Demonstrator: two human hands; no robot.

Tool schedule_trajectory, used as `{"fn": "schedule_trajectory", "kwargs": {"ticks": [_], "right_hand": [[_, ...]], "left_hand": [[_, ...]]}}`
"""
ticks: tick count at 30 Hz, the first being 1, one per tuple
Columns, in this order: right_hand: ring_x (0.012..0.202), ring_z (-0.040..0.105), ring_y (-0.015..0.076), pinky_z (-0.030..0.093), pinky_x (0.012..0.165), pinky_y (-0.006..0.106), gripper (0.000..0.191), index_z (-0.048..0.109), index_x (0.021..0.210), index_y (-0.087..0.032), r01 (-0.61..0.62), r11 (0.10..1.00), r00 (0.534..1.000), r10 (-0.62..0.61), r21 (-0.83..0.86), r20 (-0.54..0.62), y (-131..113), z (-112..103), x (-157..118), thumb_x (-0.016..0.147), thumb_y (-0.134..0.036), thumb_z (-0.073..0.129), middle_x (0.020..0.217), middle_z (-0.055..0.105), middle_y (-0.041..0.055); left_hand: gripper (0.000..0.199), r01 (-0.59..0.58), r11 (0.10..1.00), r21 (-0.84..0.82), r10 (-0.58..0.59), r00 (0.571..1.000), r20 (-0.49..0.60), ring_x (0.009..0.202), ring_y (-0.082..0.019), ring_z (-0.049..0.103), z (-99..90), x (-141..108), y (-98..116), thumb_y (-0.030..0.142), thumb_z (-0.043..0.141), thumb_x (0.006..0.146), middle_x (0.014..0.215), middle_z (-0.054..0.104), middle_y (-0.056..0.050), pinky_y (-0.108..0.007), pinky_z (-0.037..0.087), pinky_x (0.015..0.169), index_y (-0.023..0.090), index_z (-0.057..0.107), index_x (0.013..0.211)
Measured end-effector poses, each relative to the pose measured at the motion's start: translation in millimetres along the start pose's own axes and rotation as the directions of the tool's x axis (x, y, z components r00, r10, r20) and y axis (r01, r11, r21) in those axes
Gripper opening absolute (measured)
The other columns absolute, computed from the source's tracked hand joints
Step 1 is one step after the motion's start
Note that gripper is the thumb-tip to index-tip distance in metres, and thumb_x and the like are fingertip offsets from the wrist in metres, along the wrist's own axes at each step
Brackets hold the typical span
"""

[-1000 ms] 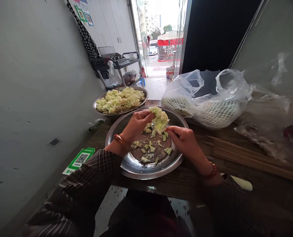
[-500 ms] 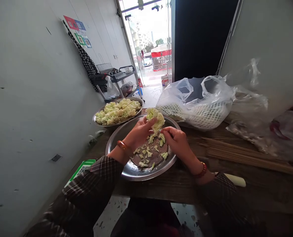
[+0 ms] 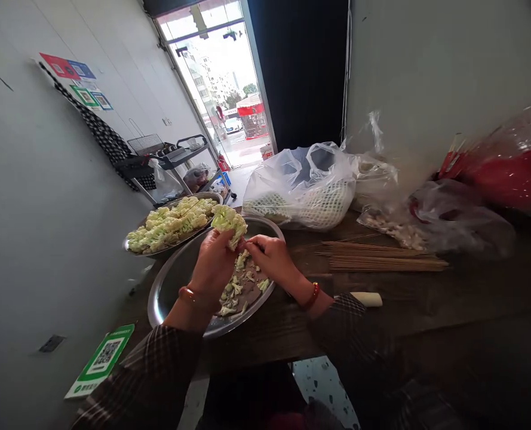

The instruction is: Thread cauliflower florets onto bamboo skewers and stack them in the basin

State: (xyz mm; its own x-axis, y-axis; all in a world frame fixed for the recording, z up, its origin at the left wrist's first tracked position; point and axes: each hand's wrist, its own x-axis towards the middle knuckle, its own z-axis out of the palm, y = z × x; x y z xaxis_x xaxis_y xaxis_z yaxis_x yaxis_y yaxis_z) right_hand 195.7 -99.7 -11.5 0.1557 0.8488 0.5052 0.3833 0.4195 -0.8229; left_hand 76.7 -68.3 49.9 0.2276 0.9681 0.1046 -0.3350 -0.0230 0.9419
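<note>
Over a wide metal basin, my left hand is wrapped round a skewerful-sized clump of pale cauliflower. My right hand is pinched closed close against the lower right of that clump; whatever lies between its fingertips is too small to make out. Small loose cauliflower florets lie in the bottom of the basin, partly hidden by my hands. Behind it on the left, a second metal dish carries a heap of cauliflower pieces, with a thin stick visible across them.
White plastic bags holding net-wrapped produce stand behind the basin. To the right lie a bundle of thin wooden skewers, a pale cylindrical piece and more plastic bags. A green QR-code card is at the left, near the wall.
The camera view has turned to the right, so the scene sits further left and more bags show at the right. Both hands keep about the same hold at the cauliflower.
</note>
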Motion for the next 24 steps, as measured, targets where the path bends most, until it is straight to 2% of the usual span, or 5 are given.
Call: {"fn": "schedule_trajectory", "kwargs": {"ticks": [6, 10, 18, 21, 24], "right_hand": [[0.072, 0.066, 0.0181, 0.044, 0.067, 0.027, 0.024, 0.073, 0.083, -0.022, 0.043, 0.999, 0.998, -0.042, 0.013, -0.052, 1, 0, -5, 0.096, -0.032, 0.055, 0.076, 0.073, 0.0013], [0.069, 0.064, 0.0183, 0.043, 0.065, 0.028, 0.028, 0.072, 0.082, -0.021, 0.057, 0.998, 0.997, -0.057, 0.002, -0.044, -1, -1, -10, 0.096, -0.036, 0.053, 0.074, 0.072, 0.0019], [0.064, 0.057, 0.0167, 0.041, 0.063, 0.028, 0.028, 0.067, 0.077, -0.02, 0.089, 0.996, 0.996, -0.09, -0.011, -0.029, -2, -4, -17, 0.094, -0.036, 0.052, 0.068, 0.066, 0.0008], [0.062, 0.055, 0.0158, 0.04, 0.061, 0.028, 0.028, 0.067, 0.081, -0.019, 0.078, 0.997, 0.997, -0.078, 0.022, -0.011, -2, -3, -18, 0.095, -0.039, 0.052, 0.065, 0.063, -0.0003], [0.058, 0.052, 0.0151, 0.038, 0.059, 0.027, 0.03, 0.068, 0.082, -0.019, 0.049, 0.998, 0.998, -0.05, 0.047, 0.024, -2, -2, -19, 0.095, -0.04, 0.051, 0.061, 0.059, -0.0019]], "left_hand": [[0.025, 0.009, 0.998, -0.063, -0.016, 0.993, -0.115, 0.065, -0.009, 0.054, 8.5, -9, -8, 0.014, 0.074, 0.065, 0.079, 0.063, 0.003, -0.023, 0.044, 0.06, 0.019, 0.062, 0.086], [0.031, -0.002, 0.999, -0.038, -0.002, 0.993, -0.117, 0.065, -0.008, 0.053, 8.7, -17, -11, 0.019, 0.074, 0.065, 0.081, 0.063, 0.003, -0.023, 0.042, 0.063, 0.018, 0.062, 0.093], [0.028, -0.084, 0.994, -0.068, 0.078, 0.994, -0.082, 0.072, -0.008, 0.054, 10.9, -31, -18, 0.015, 0.072, 0.065, 0.08, 0.063, 0.001, -0.023, 0.041, 0.07, 0.015, 0.061, 0.09], [0.027, -0.074, 0.995, -0.061, 0.071, 0.996, -0.053, 0.073, -0.009, 0.055, 5.6, -30, -16, 0.018, 0.072, 0.067, 0.084, 0.064, 0.0, -0.024, 0.042, 0.069, 0.015, 0.061, 0.092], [0.03, -0.078, 0.994, -0.072, 0.071, 0.993, -0.091, 0.073, -0.01, 0.058, -2.5, -27, -11, 0.025, 0.075, 0.07, 0.086, 0.066, -0.001, -0.025, 0.043, 0.067, 0.016, 0.06, 0.095]]}}
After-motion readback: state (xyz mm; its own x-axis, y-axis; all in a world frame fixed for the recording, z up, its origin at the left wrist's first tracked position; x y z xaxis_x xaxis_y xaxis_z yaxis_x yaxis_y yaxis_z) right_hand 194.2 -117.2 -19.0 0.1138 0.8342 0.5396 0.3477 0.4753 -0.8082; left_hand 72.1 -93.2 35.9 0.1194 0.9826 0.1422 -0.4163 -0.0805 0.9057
